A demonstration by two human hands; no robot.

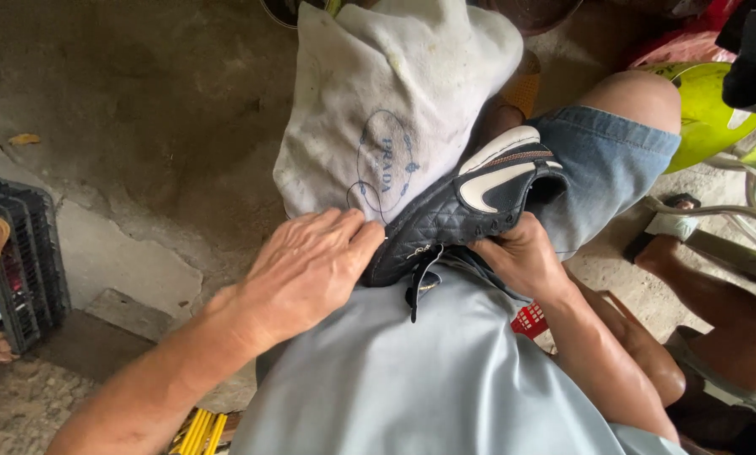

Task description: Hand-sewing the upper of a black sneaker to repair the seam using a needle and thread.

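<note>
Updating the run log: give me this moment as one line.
left hand: flat on shoe toe | right hand: gripping black quilted shoe on lap | white cloth bag: behind shoe

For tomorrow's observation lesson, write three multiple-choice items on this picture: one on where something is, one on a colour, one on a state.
1. Where does the shoe rest?
A. on the person's lap
B. on the floor
C. inside the crate

2. What colour is the shoe's quilted upper?
A. red
B. black
C. yellow

3. How is the left hand placed?
A. clenched in a fist
B. raised in the air
C. laid flat on the shoe's toe end

Answers:
1 A, it lies against the denim shorts and grey shirt.
2 B, dark quilting with white trim.
3 C, fingers spread over the toe, while the right hand grips the shoe from below.
</note>
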